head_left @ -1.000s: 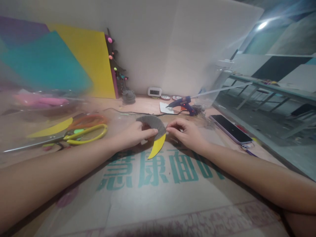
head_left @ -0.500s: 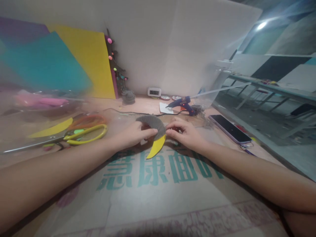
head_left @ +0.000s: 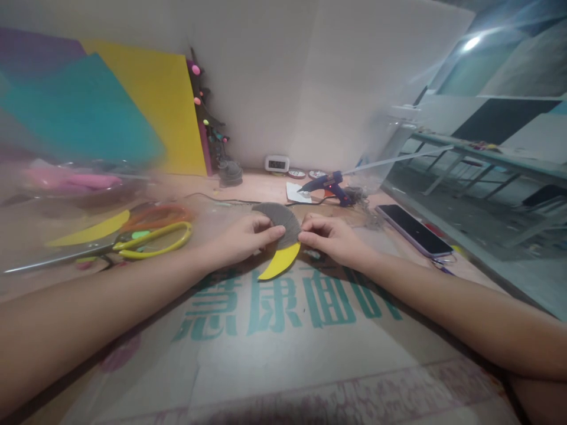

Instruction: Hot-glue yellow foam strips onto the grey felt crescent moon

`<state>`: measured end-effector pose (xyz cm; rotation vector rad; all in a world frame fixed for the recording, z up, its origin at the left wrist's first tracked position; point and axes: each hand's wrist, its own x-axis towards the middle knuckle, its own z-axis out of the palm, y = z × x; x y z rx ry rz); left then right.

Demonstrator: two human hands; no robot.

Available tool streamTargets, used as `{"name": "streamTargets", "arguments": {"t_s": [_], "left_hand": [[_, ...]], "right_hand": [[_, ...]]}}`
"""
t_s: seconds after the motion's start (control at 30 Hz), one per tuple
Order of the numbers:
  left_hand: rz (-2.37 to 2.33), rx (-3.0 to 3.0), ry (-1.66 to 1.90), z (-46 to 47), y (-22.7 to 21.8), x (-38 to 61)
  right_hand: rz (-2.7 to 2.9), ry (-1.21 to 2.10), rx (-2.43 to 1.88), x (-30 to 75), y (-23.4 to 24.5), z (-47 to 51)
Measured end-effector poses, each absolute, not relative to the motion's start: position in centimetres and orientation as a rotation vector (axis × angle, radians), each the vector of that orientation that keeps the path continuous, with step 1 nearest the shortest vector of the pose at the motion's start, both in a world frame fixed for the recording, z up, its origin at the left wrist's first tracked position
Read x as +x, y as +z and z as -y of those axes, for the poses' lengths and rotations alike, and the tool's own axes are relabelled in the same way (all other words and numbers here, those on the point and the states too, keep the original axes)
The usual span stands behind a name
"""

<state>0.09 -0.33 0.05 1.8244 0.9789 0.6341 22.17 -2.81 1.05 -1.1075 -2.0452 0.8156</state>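
Observation:
A yellow crescent moon cut-out (head_left: 280,262) stands tilted above the table, its upper and middle part covered by closely wound grey yarn (head_left: 286,221). My left hand (head_left: 254,237) grips it from the left, thumb across the grey face and the fingers mostly hidden behind. At the crescent's right edge, the thumb and forefinger of my right hand (head_left: 330,236) are pinched together, touching the wound part. Whatever lies between those fingertips is too small to make out. The bare yellow tip points down and left.
Left of my hands lie yellow-handled scissors (head_left: 155,242), orange-handled scissors (head_left: 163,215) and another yellow crescent piece (head_left: 95,230). Behind are a blue glue gun (head_left: 325,184) on white paper, its cord, and a small clock (head_left: 277,164). A phone (head_left: 414,230) lies at the right edge.
The crescent has turned its face more toward me and shifted slightly right, its yellow tip swinging left. My left thumb has moved a little right and up; my right hand remains at the edge.

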Motion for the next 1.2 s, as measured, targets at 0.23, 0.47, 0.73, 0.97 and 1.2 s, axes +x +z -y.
{"name": "streamTargets", "arguments": {"t_s": [0.23, 0.47, 0.73, 0.97, 1.2], "left_hand": [[-0.976, 1.867, 0.596, 0.4, 0.7, -0.1], [-0.965, 1.812, 0.659, 0.6, 0.5, 0.0], [-0.976, 1.872, 0.576, 0.0, 0.2, -0.3], [-0.952, 1.862, 0.596, 0.4, 0.8, -0.1], [-1.018, 1.786, 0.627, 0.9, 1.2, 0.2]], "right_hand": [[1.994, 0.893, -1.112, 22.2, 0.9, 2.8], [1.922, 0.957, -1.135, 22.1, 0.9, 2.7], [1.925, 1.082, -1.089, 22.1, 1.2, 2.9], [1.919, 1.185, -1.082, 22.0, 1.7, 3.1], [1.757, 1.244, -1.057, 22.2, 0.5, 2.9]]}}
